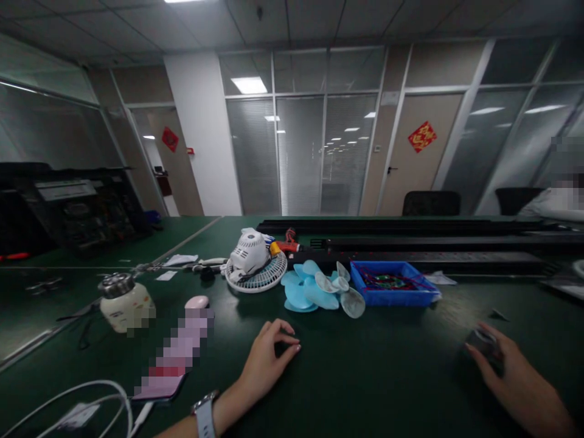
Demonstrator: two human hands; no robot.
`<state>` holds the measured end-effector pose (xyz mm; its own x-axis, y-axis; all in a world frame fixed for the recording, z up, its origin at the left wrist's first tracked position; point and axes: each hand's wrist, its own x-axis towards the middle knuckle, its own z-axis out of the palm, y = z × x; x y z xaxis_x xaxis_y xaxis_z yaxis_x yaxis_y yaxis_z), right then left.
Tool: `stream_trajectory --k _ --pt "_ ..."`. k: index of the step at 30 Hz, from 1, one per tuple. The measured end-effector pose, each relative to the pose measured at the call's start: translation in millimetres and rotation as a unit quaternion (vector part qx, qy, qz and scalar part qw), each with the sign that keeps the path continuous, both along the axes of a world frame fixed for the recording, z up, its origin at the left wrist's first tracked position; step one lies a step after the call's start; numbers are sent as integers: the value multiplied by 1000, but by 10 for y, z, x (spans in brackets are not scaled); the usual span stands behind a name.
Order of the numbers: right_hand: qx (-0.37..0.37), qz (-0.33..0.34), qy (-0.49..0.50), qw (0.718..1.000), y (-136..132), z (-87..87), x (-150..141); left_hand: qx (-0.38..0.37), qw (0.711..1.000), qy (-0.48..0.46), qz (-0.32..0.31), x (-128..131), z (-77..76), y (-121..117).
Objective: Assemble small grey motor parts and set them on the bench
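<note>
My left hand (272,351) is low over the green tabletop. Its thumb and fingers curve towards each other with a gap between them, and nothing shows in that gap. A watch (205,413) is on that wrist. At the right, my right hand (513,374) is closed round a small dark block-like object (487,345), blurred and partly covered by the fingers. Light blue fan blades (314,289) lie in a pile beyond my left hand. Behind them to the left, a white fan head (250,252) rests on its round grille (269,281).
A blue bin (395,297) holds wires and circuit boards. Long black bars (424,261) run across the back, beside a red power tool (288,244). At left are a cream jar (128,304), a pink phone-like object (176,359) and a white cable (125,395). A person (559,198) sits at far right.
</note>
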<state>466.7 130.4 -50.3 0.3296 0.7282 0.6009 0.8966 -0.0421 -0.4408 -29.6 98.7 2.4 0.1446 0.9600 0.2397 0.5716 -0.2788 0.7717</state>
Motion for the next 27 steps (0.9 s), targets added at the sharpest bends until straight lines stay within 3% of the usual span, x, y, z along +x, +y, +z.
stream_trajectory --k 4,13,17,20,24,27 --pt "-56 22 -5 998 -132 192 -205 0 1000 3 -8 -16 -21 27" --pt "-78 -8 -94 992 -213 323 -437 36 999 26 -18 -29 1 -4" --pt "-80 -57 -129 987 -371 479 -624 43 999 22 12 10 66 -60" --pt "-31 -69 -173 982 -460 529 -688 24 998 -14 58 20 76 -111" --pt "25 19 -254 967 -574 557 -931 17 987 -89 134 12 36 -162" --pt "1 168 -264 950 -650 605 -1498 26 971 -134 195 1 23 -179"
